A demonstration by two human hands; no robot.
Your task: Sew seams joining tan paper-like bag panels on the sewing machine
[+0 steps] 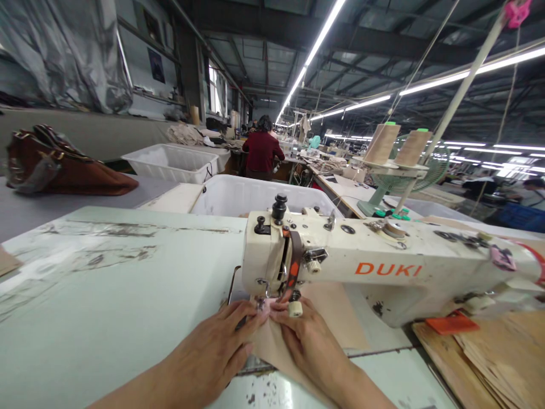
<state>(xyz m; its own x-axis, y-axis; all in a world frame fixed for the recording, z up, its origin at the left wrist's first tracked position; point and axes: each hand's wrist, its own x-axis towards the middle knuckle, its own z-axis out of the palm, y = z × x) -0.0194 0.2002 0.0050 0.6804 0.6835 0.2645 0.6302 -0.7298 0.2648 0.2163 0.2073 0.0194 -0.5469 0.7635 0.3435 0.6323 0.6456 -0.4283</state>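
A white sewing machine point(353, 255) with orange lettering stands in front of me. A beige fabric piece point(272, 343) lies beneath its needle area and runs toward me and out to the right. My left hand point(221, 346) is on the left edge of this piece, fingers closed against it close to the presser foot. From the other side, my right hand point(309, 338) grips the fabric, its fingertips bent in near the needle. Between the fingertips shows a small pink patch point(267, 308); I cannot make out what it is. The machine head and my fingers partly hide the needle point.
Brown sheets point(502, 363) and an orange piece point(452, 324) lie at the right. Thread cones point(383, 145) stand behind the machine. A white bin point(264, 190) is beyond the pale green table point(106, 318). A brown handbag point(72, 165) rests far left. A person in dark red point(261, 150) works ahead.
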